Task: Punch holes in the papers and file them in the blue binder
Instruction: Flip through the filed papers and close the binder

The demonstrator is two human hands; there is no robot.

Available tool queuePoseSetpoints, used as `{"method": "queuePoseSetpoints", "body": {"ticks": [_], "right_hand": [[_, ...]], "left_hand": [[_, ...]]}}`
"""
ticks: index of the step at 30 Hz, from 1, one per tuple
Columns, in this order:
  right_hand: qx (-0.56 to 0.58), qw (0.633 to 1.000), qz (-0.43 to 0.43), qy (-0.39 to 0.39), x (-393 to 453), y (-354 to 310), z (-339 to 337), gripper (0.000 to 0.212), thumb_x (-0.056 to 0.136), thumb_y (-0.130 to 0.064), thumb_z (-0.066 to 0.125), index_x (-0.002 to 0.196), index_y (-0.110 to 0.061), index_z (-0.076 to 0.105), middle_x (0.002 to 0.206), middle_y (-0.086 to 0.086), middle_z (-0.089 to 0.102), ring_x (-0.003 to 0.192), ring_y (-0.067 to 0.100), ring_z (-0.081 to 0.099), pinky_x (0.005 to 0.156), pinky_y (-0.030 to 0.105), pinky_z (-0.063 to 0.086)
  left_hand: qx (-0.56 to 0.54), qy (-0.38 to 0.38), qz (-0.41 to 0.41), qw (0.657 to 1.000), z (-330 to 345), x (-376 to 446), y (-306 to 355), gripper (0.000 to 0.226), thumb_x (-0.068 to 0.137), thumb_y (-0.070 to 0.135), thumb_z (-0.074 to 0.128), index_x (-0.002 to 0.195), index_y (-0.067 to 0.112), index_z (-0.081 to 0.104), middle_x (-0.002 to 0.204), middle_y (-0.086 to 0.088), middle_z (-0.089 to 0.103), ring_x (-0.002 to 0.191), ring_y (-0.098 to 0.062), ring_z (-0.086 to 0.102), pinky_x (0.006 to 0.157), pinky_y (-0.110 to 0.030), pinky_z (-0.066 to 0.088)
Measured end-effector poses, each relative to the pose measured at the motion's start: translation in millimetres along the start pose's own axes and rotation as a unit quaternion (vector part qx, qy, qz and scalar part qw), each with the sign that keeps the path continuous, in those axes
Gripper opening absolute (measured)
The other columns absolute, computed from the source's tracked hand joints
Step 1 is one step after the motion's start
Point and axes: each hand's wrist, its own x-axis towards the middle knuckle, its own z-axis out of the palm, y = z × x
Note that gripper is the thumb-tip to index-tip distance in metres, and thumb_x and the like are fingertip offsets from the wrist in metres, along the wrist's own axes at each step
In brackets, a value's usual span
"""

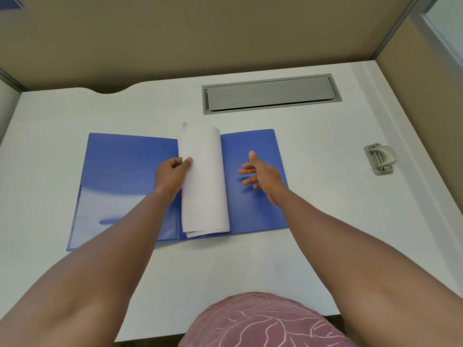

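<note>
Your left hand (172, 176) and right hand (263, 175) are bare: no gloves, rings, watch or bracelet show on either. Both forearms are bare too, uncovered from the wrists all the way back to the lower corners of the view, with no sleeve edge visible on either side. Between your forearms, at the near edge of the white desk (325, 221), you can see the front of your garment (263, 321): a dusky pink fabric, rounded in outline, printed with thin white branching lines like leaf veins or twigs.
</note>
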Motion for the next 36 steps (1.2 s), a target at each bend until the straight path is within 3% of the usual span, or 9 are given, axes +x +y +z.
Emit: {"method": "queuePoseSetpoints", "body": {"ticks": [7, 12, 15, 22, 26, 31, 36], "right_hand": [[-0.036, 0.994, 0.018, 0.106, 11.6, 20.2, -15.2, 0.024, 0.096, -0.035, 0.05, 0.082, -0.018, 0.058, 0.099, 0.003, 0.072, 0.067, 0.014, 0.061, 0.068, 0.029, 0.048], [-0.035, 0.991, 0.035, 0.127, 16.0, 30.5, -19.3, 0.017, 0.091, -0.028, 0.053, 0.083, -0.016, 0.061, 0.097, 0.005, 0.073, 0.068, 0.015, 0.061, 0.075, 0.034, 0.053], [-0.04, 0.99, 0.04, 0.129, 16.8, 32.6, -20.7, 0.015, 0.09, -0.027, 0.054, 0.084, -0.015, 0.062, 0.093, 0.006, 0.071, 0.069, 0.015, 0.06, 0.072, 0.033, 0.052], [-0.044, 0.99, 0.049, 0.124, 16.3, 30.7, -22.4, 0.014, 0.091, -0.026, 0.055, 0.082, -0.016, 0.059, 0.086, 0.003, 0.067, 0.07, 0.017, 0.058, 0.069, 0.031, 0.05], [-0.045, 0.991, 0.046, 0.121, 15.1, 31.1, -22.9, 0.01, 0.091, -0.023, 0.054, 0.086, -0.015, 0.058, 0.084, 0.003, 0.064, 0.069, 0.017, 0.056, 0.067, 0.03, 0.048], [-0.04, 0.991, 0.044, 0.12, 13.3, 27.9, -21.3, 0.009, 0.09, -0.024, 0.055, 0.086, -0.017, 0.058, 0.085, 0.002, 0.064, 0.07, 0.016, 0.056, 0.067, 0.03, 0.049], [-0.027, 0.992, 0.04, 0.114, 13.0, 22.1, -20.4, 0.015, 0.091, -0.027, 0.056, 0.098, -0.015, 0.062, 0.088, 0.002, 0.066, 0.071, 0.016, 0.057, 0.068, 0.03, 0.05]], "left_hand": [[0.001, 0.059, -0.028, 0.998, -32.1, 3.8, -11.1, 0.022, 0.094, 0.033, 0.064, 0.102, 0.013, 0.068, 0.09, 0.006, 0.066, 0.076, -0.011, 0.06, 0.065, -0.022, 0.046], [0.011, 0.089, -0.039, 0.995, -41.7, 7.5, -16.4, 0.021, 0.093, 0.035, 0.063, 0.1, 0.016, 0.068, 0.093, 0.004, 0.067, 0.089, -0.019, 0.062, 0.084, -0.035, 0.053], [0.02, 0.11, -0.043, 0.993, -43.6, 6.9, -16.6, 0.018, 0.094, 0.034, 0.06, 0.097, 0.016, 0.065, 0.088, 0.004, 0.063, 0.086, -0.019, 0.058, 0.078, -0.033, 0.05], [0.028, 0.141, -0.048, 0.988, -47.4, 3.8, -16.8, 0.02, 0.096, 0.032, 0.058, 0.105, 0.015, 0.065, 0.099, -0.001, 0.063, 0.087, -0.019, 0.056, 0.076, -0.03, 0.043], [0.008, 0.129, -0.043, 0.991, -45.5, 2.1, -15.6, 0.021, 0.096, 0.032, 0.06, 0.105, 0.015, 0.065, 0.094, 0.003, 0.064, 0.088, -0.019, 0.058, 0.078, -0.031, 0.048], [-0.035, 0.069, -0.025, 0.997, -30.9, 2.6, -7.3, 0.023, 0.093, 0.031, 0.065, 0.11, 0.015, 0.066, 0.107, -0.004, 0.068, 0.087, -0.019, 0.064, 0.083, -0.036, 0.056], [-0.062, 0.017, -0.005, 0.998, -5.0, -4.2, 7.4, 0.031, 0.093, 0.023, 0.067, 0.121, 0.02, 0.056, 0.09, 0.0, 0.066, 0.078, -0.016, 0.066, 0.063, -0.027, 0.054]]}}
